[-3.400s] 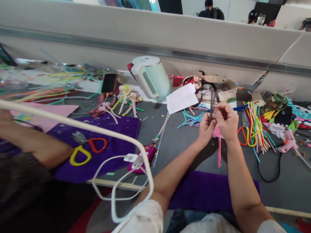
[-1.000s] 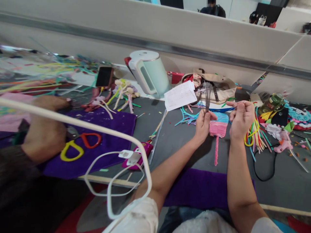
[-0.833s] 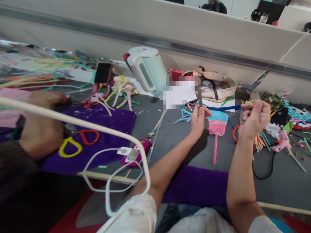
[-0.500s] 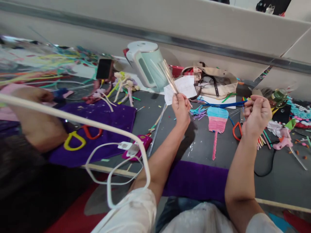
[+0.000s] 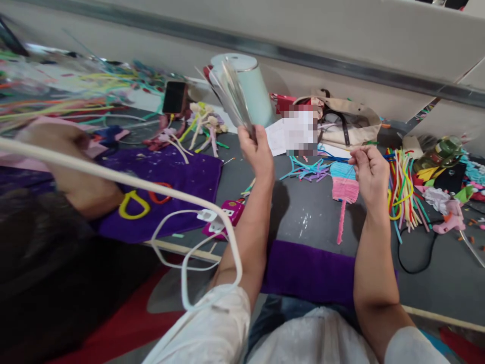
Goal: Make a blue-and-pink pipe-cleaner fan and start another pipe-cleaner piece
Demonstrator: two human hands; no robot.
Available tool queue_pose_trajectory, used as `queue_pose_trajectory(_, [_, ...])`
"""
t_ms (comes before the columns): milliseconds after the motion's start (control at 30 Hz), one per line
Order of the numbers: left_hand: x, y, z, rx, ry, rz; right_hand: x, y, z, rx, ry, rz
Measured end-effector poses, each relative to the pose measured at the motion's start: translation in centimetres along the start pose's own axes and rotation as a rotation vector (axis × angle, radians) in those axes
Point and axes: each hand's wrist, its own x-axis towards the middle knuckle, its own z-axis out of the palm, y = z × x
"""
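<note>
My left hand [image 5: 258,154] is raised over the table, closed round a bundle of thin shiny wire-like stems [image 5: 237,96] that fans upward and is blurred. My right hand [image 5: 369,174] hovers with thumb and fingers pinched together; fine thin lines show by the fingertips, but what they hold is too small to name. Just left of it lies a flat blue-and-pink pipe-cleaner piece [image 5: 344,182] with a pink stem pointing toward me. Blue and purple pipe cleaners [image 5: 308,168] lie behind it.
A pale green kettle [image 5: 257,91] and a beige bag [image 5: 359,124] stand at the back. Coloured pipe cleaners [image 5: 405,189] and a pink glue gun [image 5: 450,217] lie right. A white cable [image 5: 151,184] crosses in front of a co-worker's arm [image 5: 71,172], left, near yellow-handled scissors [image 5: 134,205].
My left hand has moved left and slightly up, and its bundle has tilted and spread. My right hand has shifted left, from the blue pipe cleaners' far end to beside the blue-and-pink piece.
</note>
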Motion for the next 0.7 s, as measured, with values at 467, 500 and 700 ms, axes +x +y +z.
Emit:
queue_pose_trajectory(467, [0.1, -2.5, -1.1, 0.778, -0.225, 0.116, -0.2, -0.5, -0.1, -0.097, 0.008, -0.061])
queue_pose_trajectory(500, [0.0, -3.0, -0.9, 0.835, -0.296, 0.134, -0.2, -0.4, -0.2, -0.107, 0.016, -0.063])
queue_pose_trajectory(700, [-0.4, -6.7, -0.4, 1.015, -0.578, 0.134, -0.3, -0.6, -0.2, -0.142, 0.019, -0.050])
